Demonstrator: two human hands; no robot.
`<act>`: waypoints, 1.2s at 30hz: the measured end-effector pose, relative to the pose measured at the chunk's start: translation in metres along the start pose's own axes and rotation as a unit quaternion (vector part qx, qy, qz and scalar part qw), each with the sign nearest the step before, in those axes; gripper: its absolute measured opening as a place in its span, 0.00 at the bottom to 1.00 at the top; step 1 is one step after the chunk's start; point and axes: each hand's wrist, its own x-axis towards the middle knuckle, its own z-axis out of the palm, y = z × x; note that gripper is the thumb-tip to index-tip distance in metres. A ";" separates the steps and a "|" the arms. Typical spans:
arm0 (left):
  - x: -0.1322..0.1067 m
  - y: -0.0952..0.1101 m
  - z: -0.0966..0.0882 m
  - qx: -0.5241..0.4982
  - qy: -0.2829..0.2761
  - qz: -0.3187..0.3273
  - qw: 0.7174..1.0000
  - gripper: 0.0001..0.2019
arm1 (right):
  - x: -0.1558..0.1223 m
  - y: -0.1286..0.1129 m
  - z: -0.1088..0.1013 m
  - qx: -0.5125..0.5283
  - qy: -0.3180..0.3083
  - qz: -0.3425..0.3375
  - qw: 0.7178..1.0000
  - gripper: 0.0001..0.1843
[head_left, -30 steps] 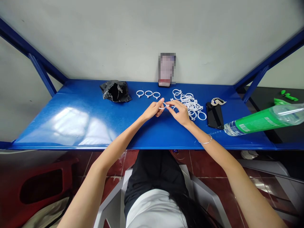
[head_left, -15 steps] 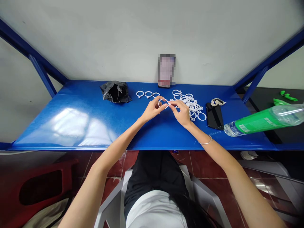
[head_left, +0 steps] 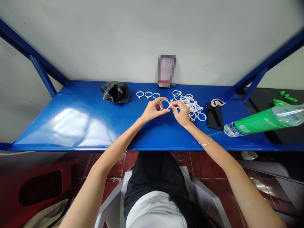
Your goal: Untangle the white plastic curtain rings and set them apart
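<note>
Above the blue table I hold a white curtain ring [head_left: 161, 108] with a small eyelet, tilted up so its round opening faces me. My left hand [head_left: 152, 109] grips its left side, the thumb along the lower edge and the fingers behind the upper part. The thumb and fingertips of my right hand [head_left: 181, 113] pinch the eyelet at the right side. Behind my left hand, three similar rings [head_left: 148, 94] lie in a row. A loose pile of curtain rings [head_left: 190, 103] lies just behind and right of my right hand, partly hidden by it.
A torn black plastic bag [head_left: 115, 91] sits at the back left of the table [head_left: 123, 133]. One phone [head_left: 166, 71] leans against the wall. To the right are a black phone [head_left: 215, 117], a beige strap-like item [head_left: 218, 102] and a green-labelled bottle [head_left: 261, 122].
The ring in my hands has shifted slightly right and down. My left thumb has slid right along its lower edge. The other rings stay where they were.
</note>
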 end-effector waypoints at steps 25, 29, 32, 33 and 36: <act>-0.001 0.000 0.000 0.041 0.033 0.011 0.999 0.22 | 0.004 -0.010 -0.002 0.021 -0.001 -0.008 1.000 0.11; -0.001 0.000 0.001 0.039 0.033 0.007 0.999 0.22 | 0.004 -0.009 -0.001 0.026 -0.002 -0.002 1.000 0.11; -0.001 0.000 0.001 0.039 0.033 0.007 0.999 0.22 | 0.003 -0.008 0.000 0.029 0.004 -0.005 1.000 0.11; -0.001 -0.001 0.001 0.040 0.033 0.007 0.999 0.22 | 0.003 -0.008 0.000 0.030 0.006 -0.006 1.000 0.11; -0.001 -0.001 0.001 0.046 0.031 0.008 0.998 0.22 | 0.003 -0.008 0.000 0.030 0.006 -0.005 1.000 0.10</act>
